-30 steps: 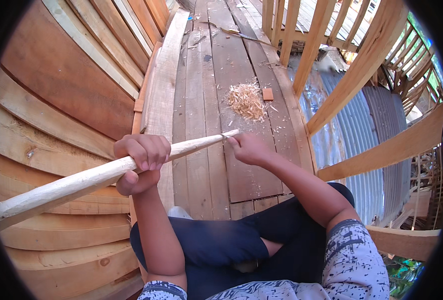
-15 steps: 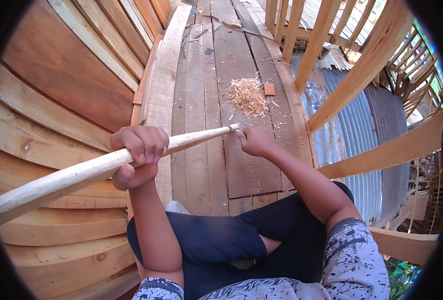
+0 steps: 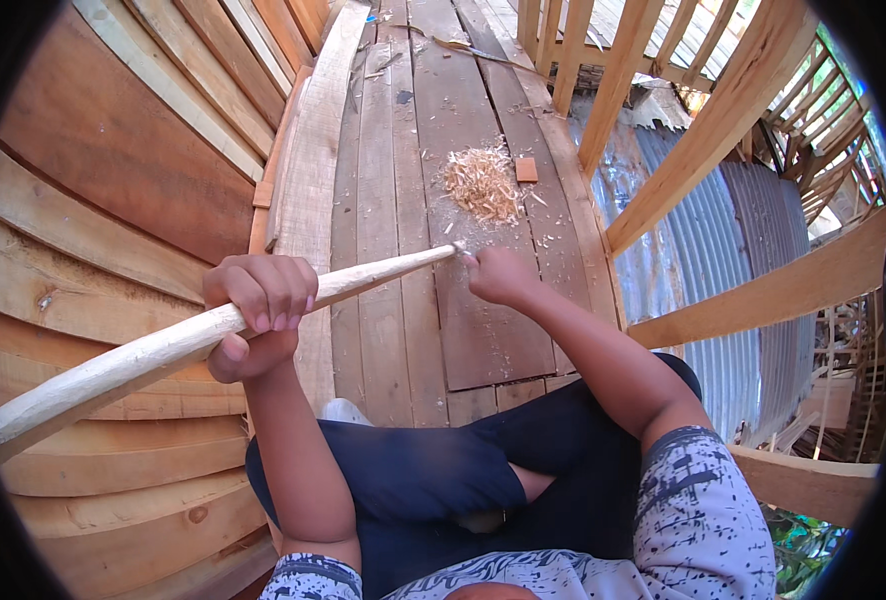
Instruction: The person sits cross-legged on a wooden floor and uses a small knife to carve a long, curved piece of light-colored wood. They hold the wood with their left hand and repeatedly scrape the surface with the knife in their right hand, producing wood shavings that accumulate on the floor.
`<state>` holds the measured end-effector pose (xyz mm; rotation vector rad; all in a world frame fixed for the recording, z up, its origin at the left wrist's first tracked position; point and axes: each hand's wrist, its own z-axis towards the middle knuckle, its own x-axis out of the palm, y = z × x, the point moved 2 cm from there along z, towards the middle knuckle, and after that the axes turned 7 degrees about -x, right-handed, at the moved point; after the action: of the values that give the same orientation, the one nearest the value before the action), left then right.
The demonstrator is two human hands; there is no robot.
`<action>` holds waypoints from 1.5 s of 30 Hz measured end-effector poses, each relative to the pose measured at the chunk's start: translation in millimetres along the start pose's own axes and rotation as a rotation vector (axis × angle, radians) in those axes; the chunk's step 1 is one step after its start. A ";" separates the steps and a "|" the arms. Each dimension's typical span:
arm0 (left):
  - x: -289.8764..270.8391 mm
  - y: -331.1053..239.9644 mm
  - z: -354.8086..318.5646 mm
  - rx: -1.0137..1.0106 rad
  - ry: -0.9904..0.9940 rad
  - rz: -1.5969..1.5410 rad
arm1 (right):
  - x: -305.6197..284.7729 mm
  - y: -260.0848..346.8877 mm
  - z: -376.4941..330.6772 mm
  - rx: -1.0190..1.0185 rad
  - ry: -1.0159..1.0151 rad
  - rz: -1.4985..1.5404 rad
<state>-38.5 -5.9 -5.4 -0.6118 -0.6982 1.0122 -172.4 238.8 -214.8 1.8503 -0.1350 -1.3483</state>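
A long, pale wooden pole (image 3: 153, 350) slants across in front of me, from the lower left to a narrower tip near the middle. My left hand (image 3: 260, 315) is wrapped around it from above, with the thumb underneath. At the tip, my right hand (image 3: 501, 275) is closed with its thumb against the pole's end. A small dark thing shows between that thumb and the tip, too small to name. Most of what the right fingers hold is hidden.
Beyond the tip lies a pile of wood shavings (image 3: 485, 184), with a small reddish wooden block (image 3: 527, 170) beside it. A plank wall (image 3: 113, 200) rises on my left. A wooden railing (image 3: 703, 130) runs along the right, above corrugated metal sheets (image 3: 703, 280). Plank flooring (image 3: 378, 200) lies below.
Both hands and the pole sit slightly further left in view, as does the whole scene. The left hand keeps its grip, and the right hand stays at the tip.
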 end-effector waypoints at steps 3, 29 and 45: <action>1.8 1.1 -6.9 -0.005 -0.072 0.005 | -20.4 39.6 -5.1 -0.162 0.098 0.094; -11.7 0.4 -1.6 -0.037 0.214 -0.061 | -28.5 86.5 -22.4 -0.129 0.131 0.157; 46.7 7.5 -5.6 0.314 -0.666 0.335 | -5.8 6.7 -15.5 0.083 -0.020 0.015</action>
<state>-21.6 38.7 -3.6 -0.1001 -1.0067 1.6315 -159.5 245.9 -204.7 1.9012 -0.2187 -1.3695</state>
